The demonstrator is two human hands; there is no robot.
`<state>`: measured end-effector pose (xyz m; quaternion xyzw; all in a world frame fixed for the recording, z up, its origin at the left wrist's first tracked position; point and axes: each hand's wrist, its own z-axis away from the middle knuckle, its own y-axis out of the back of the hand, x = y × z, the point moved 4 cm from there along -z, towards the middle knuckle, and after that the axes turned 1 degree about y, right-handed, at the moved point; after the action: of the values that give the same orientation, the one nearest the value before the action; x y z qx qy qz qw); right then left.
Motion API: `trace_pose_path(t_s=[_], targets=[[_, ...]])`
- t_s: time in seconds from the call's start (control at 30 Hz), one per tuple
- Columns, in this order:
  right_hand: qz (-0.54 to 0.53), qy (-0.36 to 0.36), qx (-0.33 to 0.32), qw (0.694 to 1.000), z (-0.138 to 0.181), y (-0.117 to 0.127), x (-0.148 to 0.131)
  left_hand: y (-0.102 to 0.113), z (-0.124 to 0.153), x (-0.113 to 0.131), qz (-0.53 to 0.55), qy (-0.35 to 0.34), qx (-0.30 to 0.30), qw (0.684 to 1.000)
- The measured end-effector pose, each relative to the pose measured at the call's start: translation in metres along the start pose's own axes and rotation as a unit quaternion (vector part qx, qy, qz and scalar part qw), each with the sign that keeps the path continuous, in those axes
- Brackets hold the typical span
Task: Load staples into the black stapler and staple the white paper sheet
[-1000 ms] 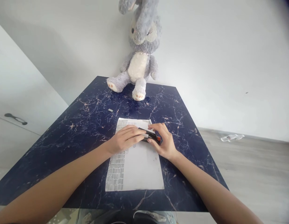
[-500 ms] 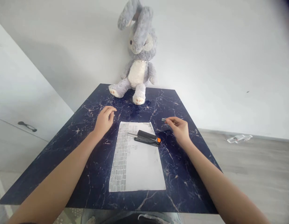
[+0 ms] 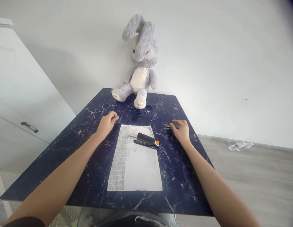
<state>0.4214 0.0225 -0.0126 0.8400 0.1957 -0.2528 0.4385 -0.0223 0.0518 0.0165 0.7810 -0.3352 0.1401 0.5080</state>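
My left hand (image 3: 108, 123) rests low over the dark blue marbled table (image 3: 89, 176), left of the paper. Its thumb and fingers are pinched together; whatever may be between them is too small to make out. On the right, my right hand (image 3: 181, 130) is at the tabletop with thumb and index finger apart. A small metallic strip (image 3: 168, 126), perhaps staples, lies by its thumb. Between the hands, a black stapler (image 3: 146, 139) with an orange end lies on a printed sheet of paper (image 3: 141, 170). Its thin metal inner rail sticks out to the left.
A grey plush rabbit (image 3: 139, 78) sits at the table's far edge against the white wall (image 3: 219, 63). To the left stands a white cabinet (image 3: 30, 94) with a dark handle (image 3: 29, 126). A clear plastic wrapper (image 3: 241, 145) lies on the floor at right.
My right hand has lowered to the table and its thumb and index finger have parted at the small strip. My left hand's fingers have closed into a pinch. The view has tilted slightly up.
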Motion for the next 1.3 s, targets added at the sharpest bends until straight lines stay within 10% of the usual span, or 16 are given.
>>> trace_pose_path(t_s=[0.13, 0.3, 0.93, 1.3], targets=[[-0.027, 0.030, -0.005, 0.999, 0.003, -0.001, -0.009, -0.013, 0.019, 0.046, 0.159, -0.040, -0.036, 0.986], [-0.036, -0.001, -0.026, 0.999, 0.003, -0.001, -0.007, -0.026, 0.035, 0.076, 0.101, -0.115, -0.120, 0.981], [-0.029, 0.011, -0.068, 0.997, 0.002, -0.006, -0.001, -0.016, 0.041, 0.074, 0.052, -0.200, -0.197, 0.958], [-0.029, 0.021, -0.092, 0.995, 0.003, -0.009, 0.000, -0.025, 0.039, 0.063, 0.053, -0.236, -0.120, 0.963]])
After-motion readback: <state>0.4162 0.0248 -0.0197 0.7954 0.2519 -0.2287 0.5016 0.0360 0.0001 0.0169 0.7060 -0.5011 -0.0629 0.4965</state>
